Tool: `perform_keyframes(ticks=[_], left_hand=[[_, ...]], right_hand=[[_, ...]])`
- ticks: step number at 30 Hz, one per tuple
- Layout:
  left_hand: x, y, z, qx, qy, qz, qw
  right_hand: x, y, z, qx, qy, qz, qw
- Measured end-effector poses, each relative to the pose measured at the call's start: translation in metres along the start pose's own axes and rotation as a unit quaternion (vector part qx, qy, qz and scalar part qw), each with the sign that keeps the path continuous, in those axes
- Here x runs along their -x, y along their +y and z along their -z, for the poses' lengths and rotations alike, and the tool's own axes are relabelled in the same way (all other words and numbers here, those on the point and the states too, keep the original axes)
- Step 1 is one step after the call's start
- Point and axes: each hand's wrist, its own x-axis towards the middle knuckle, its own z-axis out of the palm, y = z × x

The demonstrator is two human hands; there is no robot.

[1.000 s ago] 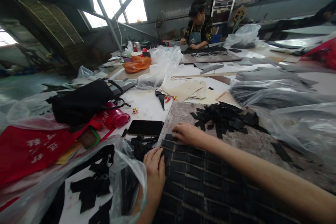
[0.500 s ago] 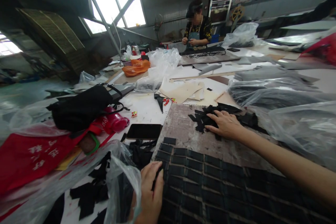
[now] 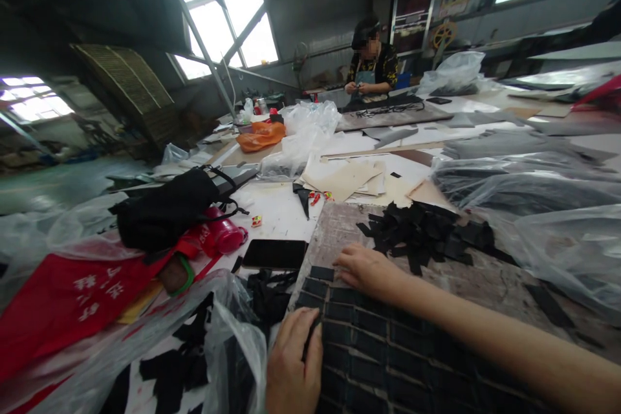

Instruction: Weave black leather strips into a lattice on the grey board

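Note:
Rows of small black rectangular pieces [image 3: 402, 343] cover the near part of a worn grey-brown board [image 3: 334, 226]. At the left ends of those rows is my left hand [image 3: 294, 359], closed, with a dark piece showing between thumb and fingers. My right hand [image 3: 369, 270] reaches across the board beside the top row, close to a single black rectangle [image 3: 321, 273]. Its fingers are bent and drawn together; whatever is under the fingertips is hidden. Behind it lies a loose heap of black pieces [image 3: 427, 233].
Left of the board are a phone [image 3: 274, 253], a black bag [image 3: 167, 207], a pink bottle [image 3: 226, 233], a red bag [image 3: 63, 304] and clear plastic [image 3: 237, 330] with black scraps. Plastic sheeting [image 3: 567, 246] lies right. Across the table sits a person [image 3: 371, 71], hands together.
My right hand has left the black heap and moved toward me and left, to the top row's left end. My left hand keeps its place at the board's edge. The view has shifted slightly.

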Motion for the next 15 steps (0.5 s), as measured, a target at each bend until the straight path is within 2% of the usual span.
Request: perform_keyframes(ticks=[3,7,10,15], left_hand=[[0.003,-0.001,0.001,0.040,-0.001,0.023,0.999],[0.006,-0.006,0.002,0.046,-0.003,0.021,0.999],[0.005,-0.012,0.001,0.014,-0.007,-0.027,1.000],[-0.002,-0.022,0.001,-0.099,-0.016,-0.129,0.987]], right_hand=[[-0.017,-0.013,-0.011,0.002,-0.031,0.001,1.000],[-0.023,-0.014,-0.010,0.031,-0.055,-0.010,0.998],[-0.022,-0.017,-0.003,0.053,-0.070,-0.015,0.996],[-0.025,-0.021,-0.003,0.012,-0.048,-0.077,0.996]])
